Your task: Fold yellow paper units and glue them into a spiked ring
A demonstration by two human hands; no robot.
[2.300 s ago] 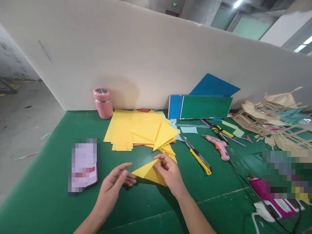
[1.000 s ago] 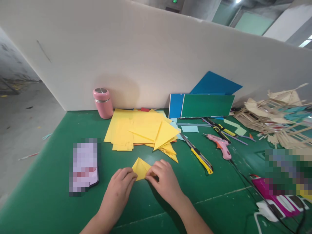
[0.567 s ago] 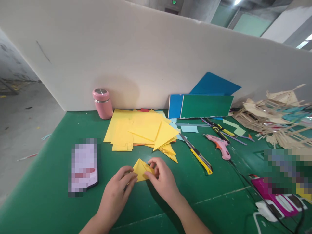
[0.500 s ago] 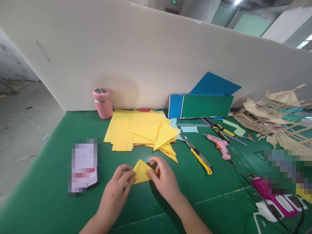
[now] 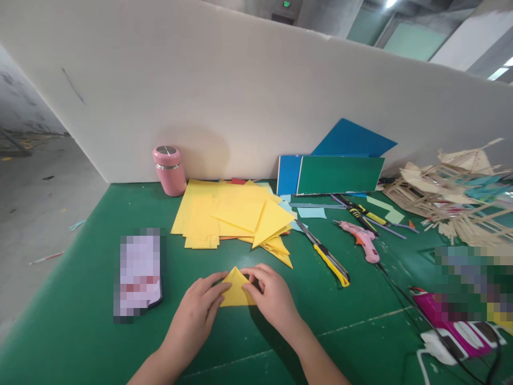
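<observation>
A small folded yellow paper triangle (image 5: 235, 291) lies flat on the green table (image 5: 100, 331), point away from me. My left hand (image 5: 197, 315) rests on its left edge, fingers stretched along the paper. My right hand (image 5: 271, 299) presses its right side, fingers curled down on the fold. Just beyond lies a pile of yellow paper sheets and folded triangles (image 5: 232, 216).
A phone (image 5: 138, 275) lies left of my hands. A pink flask (image 5: 169, 170) stands by the white partition. To the right lie a yellow utility knife (image 5: 326, 256), a pink glue gun (image 5: 360, 240), blue and green card sheets (image 5: 339, 174), a wooden stick model (image 5: 457, 200) and cables.
The paper went from a larger triangle held above the table to a smaller folded triangle pressed flat. Both hands have closed in on it and lowered it to the table.
</observation>
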